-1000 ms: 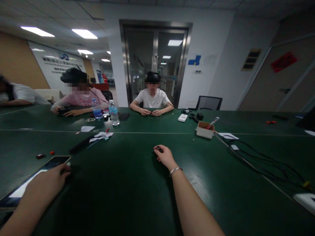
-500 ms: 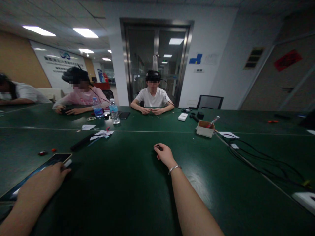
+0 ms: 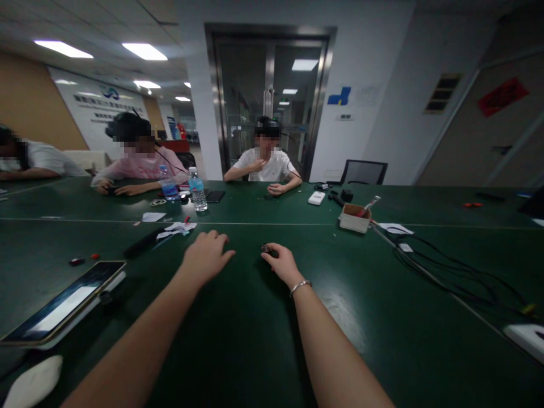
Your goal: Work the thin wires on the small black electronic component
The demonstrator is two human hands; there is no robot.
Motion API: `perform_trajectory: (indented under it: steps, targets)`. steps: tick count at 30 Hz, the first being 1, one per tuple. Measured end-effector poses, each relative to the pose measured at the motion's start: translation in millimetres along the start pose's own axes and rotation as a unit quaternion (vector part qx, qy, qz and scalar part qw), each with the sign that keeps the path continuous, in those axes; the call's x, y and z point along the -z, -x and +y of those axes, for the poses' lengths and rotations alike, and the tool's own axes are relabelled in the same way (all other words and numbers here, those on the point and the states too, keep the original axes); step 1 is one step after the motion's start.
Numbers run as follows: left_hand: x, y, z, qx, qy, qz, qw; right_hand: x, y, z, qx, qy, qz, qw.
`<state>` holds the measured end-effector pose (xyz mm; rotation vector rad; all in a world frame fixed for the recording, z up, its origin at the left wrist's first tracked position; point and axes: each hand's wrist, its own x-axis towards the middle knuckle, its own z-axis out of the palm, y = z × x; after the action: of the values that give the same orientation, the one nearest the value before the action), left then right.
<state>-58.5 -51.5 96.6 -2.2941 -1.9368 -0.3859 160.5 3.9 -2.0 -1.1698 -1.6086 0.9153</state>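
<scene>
My right hand (image 3: 281, 263), with a bracelet on its wrist, is closed around a small dark object (image 3: 266, 248) just above the green table (image 3: 238, 351). The object is too small to name for sure; its end shows between thumb and fingers. To its left, my left hand (image 3: 206, 258) reaches over the table, palm down, with thumb and fingers apart and nothing seen in it. A gap separates the two hands. A phone (image 3: 70, 306) with a lit screen lies at the left on a white base, beside a small black piece (image 3: 109, 299).
Crumpled paper (image 3: 176, 228) and a dark rod-like thing (image 3: 142, 243) lie beyond my left hand. Water bottles (image 3: 198, 192) stand farther back. A small box (image 3: 355, 220) and black cables (image 3: 450, 266) are at the right. Several people sit across the table, one in a white shirt (image 3: 272, 167).
My left hand has moved from the phone rightward and forward, close to my right hand. My right hand has shifted slightly left, still holding the dark object. The person opposite has raised one hand.
</scene>
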Motion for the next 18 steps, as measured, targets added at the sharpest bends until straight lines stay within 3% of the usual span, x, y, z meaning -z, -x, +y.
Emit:
perform_trajectory:
  steps: [3, 6, 9, 11, 15, 18]
  targets:
    - [-34.7, -26, 44, -0.033, 0.172, 0.023, 0.984, 0, 0, -2, 0.015, 0.015, 0.007, 1.000]
    - [-70.6, -39, 62, -0.043, 0.326, 0.027, 0.944, 0, -2, 1, 0.023, 0.040, 0.017, 0.999]
    - [-98.6, -43, 58, -0.040, 0.425, 0.061, 0.902, 1, -5, 3, -0.020, 0.018, 0.010, 1.000]
    - [-110.3, -44, 48, -0.019, 0.497, 0.044, 0.866, 2, -6, 3, -0.060, -0.029, -0.004, 0.998]
    - [-118.3, -44, 32, -0.013, 0.613, -0.025, 0.789, 7, -7, 0, -0.081, -0.117, -0.018, 0.990]
    - [-119.2, -45, 31, 0.003, 0.631, -0.027, 0.775, 11, -7, -1, -0.082, -0.168, -0.018, 0.982]
